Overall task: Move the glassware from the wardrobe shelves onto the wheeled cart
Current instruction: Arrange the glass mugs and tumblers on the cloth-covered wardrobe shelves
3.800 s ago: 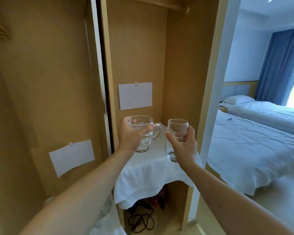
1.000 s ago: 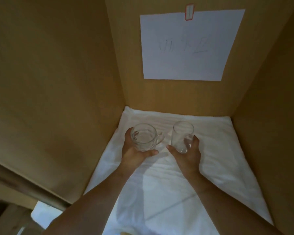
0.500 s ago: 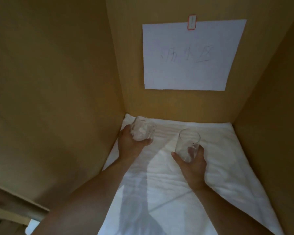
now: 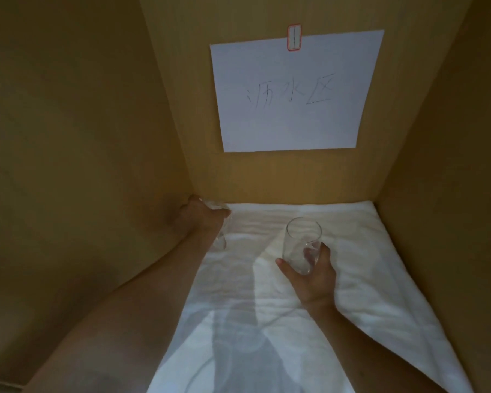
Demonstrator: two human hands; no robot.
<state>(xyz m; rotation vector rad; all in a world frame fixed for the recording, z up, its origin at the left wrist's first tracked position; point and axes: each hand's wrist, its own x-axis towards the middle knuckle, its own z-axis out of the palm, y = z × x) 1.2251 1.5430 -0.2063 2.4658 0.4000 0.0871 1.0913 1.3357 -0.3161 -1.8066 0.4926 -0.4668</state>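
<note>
Head view: the camera looks down into a wooden wardrobe compartment [image 4: 68, 137] whose shelf is covered by a white cloth [image 4: 267, 321].

The right hand [image 4: 312, 276] sits just right of centre, at about 4 o'clock from the middle of the frame. Its thumb and fingers curl around the lower half of a clear straight-sided tumbler [image 4: 302, 245], which stands upright with its open rim toward the back panel. Whether its base touches the cloth cannot be told.

The left hand [image 4: 201, 219] is at about 9 o'clock from the tumbler, pushed into the back left corner where the side wall meets the back panel. It grasps a second glass piece, a glass mug [image 4: 220, 222] — mostly hidden behind the hand, with only glints of glass at the fingertips and below the wrist. The mug is close against the left wall and just short of the cloth's rear edge.

At 12 o'clock a white paper sheet [image 4: 292, 92] with handwritten characters hangs on the back panel under a red-edged tag [image 4: 294, 37].

Open cloth lies to the right of the tumbler, toward 3 o'clock, up to the right wall — and between the two forearms toward 6 o'clock. The cloth's right edge runs diagonally down to the lower right corner.
</note>
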